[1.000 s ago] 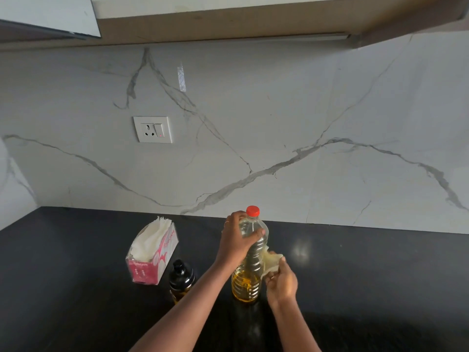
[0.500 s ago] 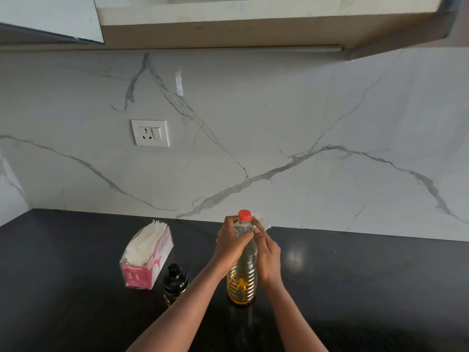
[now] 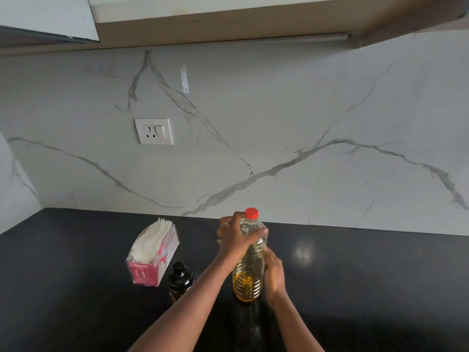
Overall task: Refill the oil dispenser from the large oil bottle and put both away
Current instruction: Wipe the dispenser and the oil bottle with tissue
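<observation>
**Colours at the counter**

The large oil bottle (image 3: 250, 262) is clear, with a red cap (image 3: 251, 213) and amber-yellow oil low inside. The oil dispenser (image 3: 180, 278) has a black top. The tissue box (image 3: 162, 257) is pink and holds white tissues. Black countertop (image 3: 76, 288); white backsplash (image 3: 279, 118) veined in grey; white socket (image 3: 154, 131)

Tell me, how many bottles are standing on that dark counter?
2. The red-capped large oil bottle stands centrally on the counter; the small black-capped oil dispenser stands just left of it, near the tissue box. Nothing suggests a hidden one.
</observation>
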`<action>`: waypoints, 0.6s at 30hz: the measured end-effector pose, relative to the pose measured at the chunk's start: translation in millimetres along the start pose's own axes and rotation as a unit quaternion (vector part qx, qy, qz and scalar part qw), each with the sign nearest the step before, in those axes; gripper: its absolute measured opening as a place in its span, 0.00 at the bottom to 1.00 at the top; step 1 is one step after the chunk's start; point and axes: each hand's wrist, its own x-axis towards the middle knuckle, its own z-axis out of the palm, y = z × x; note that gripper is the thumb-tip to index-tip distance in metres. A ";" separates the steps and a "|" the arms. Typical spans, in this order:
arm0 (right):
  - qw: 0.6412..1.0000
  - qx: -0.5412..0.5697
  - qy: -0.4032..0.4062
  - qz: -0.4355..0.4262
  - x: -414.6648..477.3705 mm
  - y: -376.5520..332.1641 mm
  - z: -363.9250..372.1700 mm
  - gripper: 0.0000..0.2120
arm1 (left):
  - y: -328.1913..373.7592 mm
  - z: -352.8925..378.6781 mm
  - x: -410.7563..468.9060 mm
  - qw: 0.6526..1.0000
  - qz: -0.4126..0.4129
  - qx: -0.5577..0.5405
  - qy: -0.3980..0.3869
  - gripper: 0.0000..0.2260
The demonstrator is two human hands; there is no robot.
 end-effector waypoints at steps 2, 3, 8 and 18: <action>0.999 -0.021 0.031 0.038 -4.4 19.6 -4.9 0.16 | 0.4 0.1 0.8 0.999 0.028 0.033 0.015 0.25; 0.996 -0.046 0.049 0.060 -7.7 28.4 -6.8 0.16 | 1.0 0.3 1.4 0.998 0.037 0.054 0.019 0.25; 0.978 -0.126 0.063 0.154 -25.8 55.4 -3.1 0.16 | 9.5 11.7 -6.6 0.996 0.068 0.062 -0.019 0.30; 0.979 0.196 0.054 0.028 15.5 -40.5 21.0 0.16 | -5.0 -10.0 21.8 0.991 0.072 0.106 0.035 0.18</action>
